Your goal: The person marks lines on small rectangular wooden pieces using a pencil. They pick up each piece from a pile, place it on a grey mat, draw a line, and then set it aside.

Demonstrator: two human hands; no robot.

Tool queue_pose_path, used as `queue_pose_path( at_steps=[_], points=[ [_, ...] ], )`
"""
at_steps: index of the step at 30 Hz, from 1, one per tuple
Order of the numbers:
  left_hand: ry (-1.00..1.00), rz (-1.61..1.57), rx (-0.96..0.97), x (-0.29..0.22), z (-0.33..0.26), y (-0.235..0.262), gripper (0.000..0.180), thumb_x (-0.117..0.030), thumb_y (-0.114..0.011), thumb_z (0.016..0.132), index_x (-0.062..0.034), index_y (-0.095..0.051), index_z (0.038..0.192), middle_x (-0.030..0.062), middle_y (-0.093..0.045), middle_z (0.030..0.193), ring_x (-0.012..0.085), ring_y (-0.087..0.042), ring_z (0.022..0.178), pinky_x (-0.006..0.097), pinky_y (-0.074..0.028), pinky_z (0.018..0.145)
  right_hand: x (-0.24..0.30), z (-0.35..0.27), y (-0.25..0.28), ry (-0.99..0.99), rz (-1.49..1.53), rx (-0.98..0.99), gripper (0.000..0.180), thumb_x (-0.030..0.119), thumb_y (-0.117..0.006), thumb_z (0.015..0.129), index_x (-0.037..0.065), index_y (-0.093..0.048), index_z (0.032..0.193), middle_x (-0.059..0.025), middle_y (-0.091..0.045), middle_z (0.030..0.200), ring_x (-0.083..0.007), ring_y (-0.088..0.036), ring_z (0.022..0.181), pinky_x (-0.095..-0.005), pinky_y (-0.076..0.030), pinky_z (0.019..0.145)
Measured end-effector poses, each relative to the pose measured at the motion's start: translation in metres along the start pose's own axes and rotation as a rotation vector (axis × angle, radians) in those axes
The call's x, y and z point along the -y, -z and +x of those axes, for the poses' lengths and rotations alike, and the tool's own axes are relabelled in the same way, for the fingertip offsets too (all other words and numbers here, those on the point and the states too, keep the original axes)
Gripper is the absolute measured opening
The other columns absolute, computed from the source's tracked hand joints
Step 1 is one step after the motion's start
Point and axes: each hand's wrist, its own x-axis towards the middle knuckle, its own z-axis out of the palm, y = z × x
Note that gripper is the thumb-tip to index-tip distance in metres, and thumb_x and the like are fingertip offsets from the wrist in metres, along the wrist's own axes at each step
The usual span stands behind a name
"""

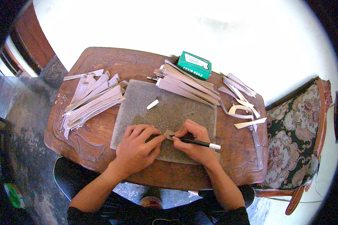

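My right hand (197, 150) grips a black marker pen (199, 143) with a white end, its tip down at a small grey-tan piece (169, 133). From the other side, my left hand (137, 148) pinches that piece at its edge, the fingers bent over the mat; part of the piece is hidden by the fingers. Both hands rest over a grey textured mat (133, 101) on the table. Farther up the mat lies a white pen cap (153, 104), apart from the hands.
A stack of flat strips (95, 103) covers the carved wooden table (112, 58) at left. More strips (184, 86) overlap the mat's far edge, beside a green box (194, 65). Pale offcuts (246, 108) lie at right. An upholstered chair (293, 135) stands beyond the table's right edge.
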Motion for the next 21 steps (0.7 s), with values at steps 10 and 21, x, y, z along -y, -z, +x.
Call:
queue_pose_path(
  at_steps=[10,21],
  points=[
    [-0.003,-0.022,-0.009,0.003,-0.0031,-0.0029,0.039,-0.013,-0.073,0.076,-0.0171,-0.072,0.114,0.0028,-0.065,0.111,0.0279,-0.059,0.109,0.044,-0.044,0.095,-0.0064,-0.0052,0.0027,-0.038,0.126,-0.054,0.024,0.013,-0.08,0.07,0.004,-0.058,0.073,-0.009,-0.058,0.071,-0.0223,-0.058,0.064,-0.0337,-0.044,0.057],
    [-0.007,-0.009,0.008,0.0021,-0.0014,0.0007,0.038,-0.013,-0.073,0.077,-0.0174,-0.071,0.114,0.0019,-0.064,0.111,0.026,-0.059,0.109,0.043,-0.044,0.093,0.0025,-0.0021,0.0071,-0.025,-0.009,0.037,0.021,0.001,-0.078,0.07,0.001,-0.057,0.072,-0.0074,-0.061,0.074,-0.0163,-0.061,0.07,-0.0284,-0.046,0.062]
  ],
)
